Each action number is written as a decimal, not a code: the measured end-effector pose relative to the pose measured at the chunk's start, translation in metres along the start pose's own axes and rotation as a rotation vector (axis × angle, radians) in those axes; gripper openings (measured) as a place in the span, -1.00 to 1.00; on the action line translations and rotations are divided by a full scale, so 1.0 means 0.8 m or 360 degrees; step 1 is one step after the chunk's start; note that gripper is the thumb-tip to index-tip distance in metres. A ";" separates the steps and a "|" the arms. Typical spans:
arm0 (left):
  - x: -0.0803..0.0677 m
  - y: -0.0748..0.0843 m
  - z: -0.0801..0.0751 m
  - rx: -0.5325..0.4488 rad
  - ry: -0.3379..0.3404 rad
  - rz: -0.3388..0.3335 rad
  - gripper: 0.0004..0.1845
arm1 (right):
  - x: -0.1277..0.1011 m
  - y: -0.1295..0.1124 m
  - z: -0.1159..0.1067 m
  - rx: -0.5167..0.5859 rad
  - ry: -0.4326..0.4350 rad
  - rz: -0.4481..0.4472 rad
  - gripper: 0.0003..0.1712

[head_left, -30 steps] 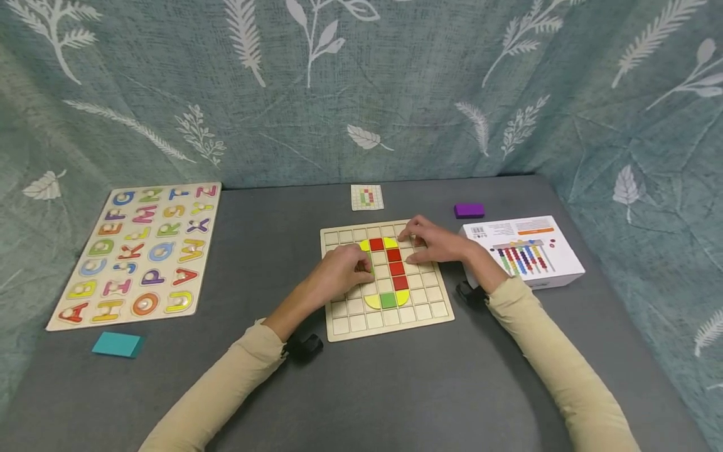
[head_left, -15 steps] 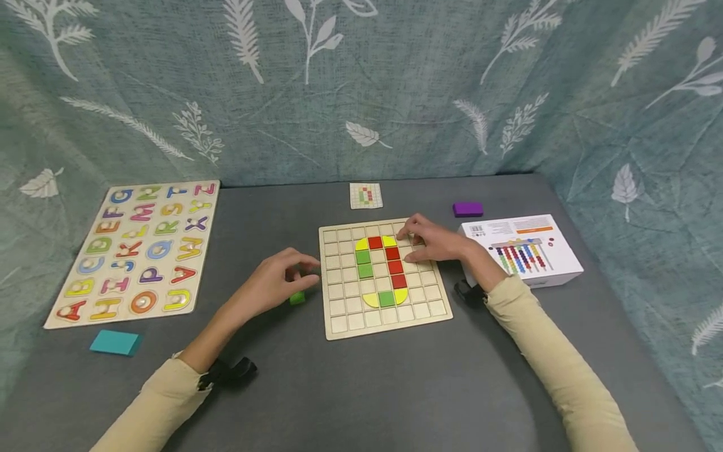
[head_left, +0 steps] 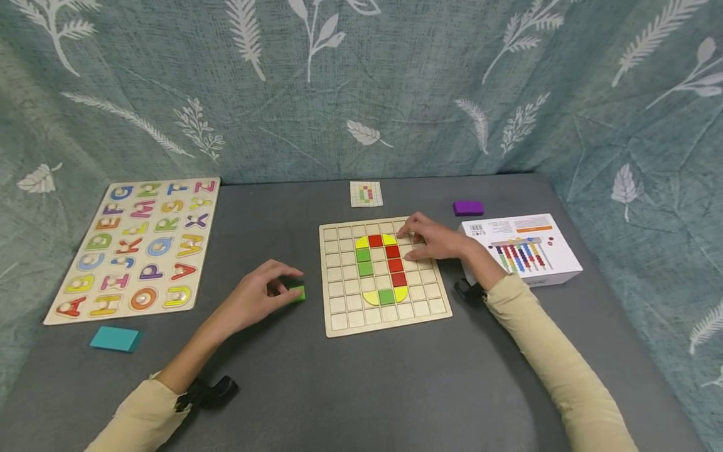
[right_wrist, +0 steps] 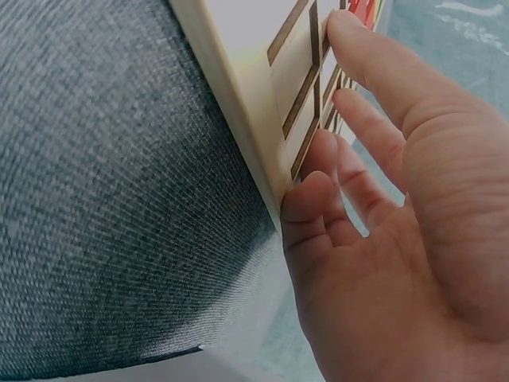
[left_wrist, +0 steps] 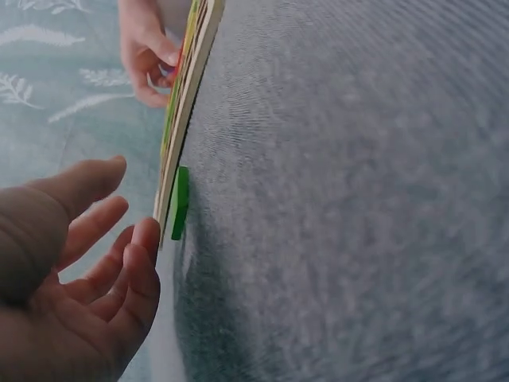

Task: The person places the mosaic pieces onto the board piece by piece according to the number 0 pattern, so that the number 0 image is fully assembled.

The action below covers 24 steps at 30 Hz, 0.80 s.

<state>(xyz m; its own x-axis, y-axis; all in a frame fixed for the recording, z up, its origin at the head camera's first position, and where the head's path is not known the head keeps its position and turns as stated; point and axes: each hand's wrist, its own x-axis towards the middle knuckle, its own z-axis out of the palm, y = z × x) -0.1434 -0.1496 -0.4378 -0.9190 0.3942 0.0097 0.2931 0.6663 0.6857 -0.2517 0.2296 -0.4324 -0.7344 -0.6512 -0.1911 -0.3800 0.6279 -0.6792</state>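
Note:
A wooden grid board (head_left: 339, 321) lies mid-table with a ring of red, green and yellow tiles in its cells. To its left, a small green square tile (head_left: 300, 293) sits on the table. My left hand (head_left: 257, 298) is at that tile, thumb and fingers spread apart; in the left wrist view a gap shows between its fingertips and the green tile (left_wrist: 181, 203). My right hand (head_left: 432, 240) rests its fingertips on the board's right part, beside the red tiles (head_left: 396, 265). In the right wrist view its fingers touch the board's face and edge, gripping nothing.
A small pattern card (head_left: 366, 194) lies behind the board. At the right are a purple block (head_left: 468, 208) and a white box with an abacus picture (head_left: 556, 257). A letter puzzle board (head_left: 127, 267) and a teal block (head_left: 115, 339) lie at the left.
My left hand has moved off the board, uncovering two green tiles in the left column, and gone left and down to the loose green tile. The right hand stays in place.

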 end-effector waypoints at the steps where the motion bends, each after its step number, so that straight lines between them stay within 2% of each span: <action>1: 0.000 -0.002 0.000 -0.0027 -0.0016 -0.0009 -0.63 | 0.000 0.000 0.000 0.0002 0.0001 0.0001 -0.49; 6: -0.001 -0.010 -0.001 -0.0229 -0.0084 -0.0099 -0.59 | 0.000 -0.001 0.000 0.0000 0.0008 0.0022 -0.49; 10: -0.004 -0.014 -0.001 -0.0297 -0.0078 -0.0142 -0.58 | 0.000 -0.002 0.000 0.0001 -0.0006 0.0017 -0.48; 19: -0.001 -0.016 0.004 -0.0046 -0.0063 -0.0062 -0.53 | -0.001 0.001 -0.002 -0.0007 0.0004 -0.0003 -0.49; 24: -0.001 -0.016 0.006 -0.0020 -0.0055 -0.0068 -0.44 | 0.000 0.000 0.000 -0.0002 0.0002 0.0000 -0.50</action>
<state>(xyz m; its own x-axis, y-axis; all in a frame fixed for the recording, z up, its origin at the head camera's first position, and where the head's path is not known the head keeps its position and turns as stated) -0.1449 -0.1558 -0.4502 -0.9208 0.3875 -0.0447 0.2503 0.6749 0.6942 -0.2516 0.2292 -0.4324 -0.7351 -0.6508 -0.1900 -0.3810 0.6284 -0.6782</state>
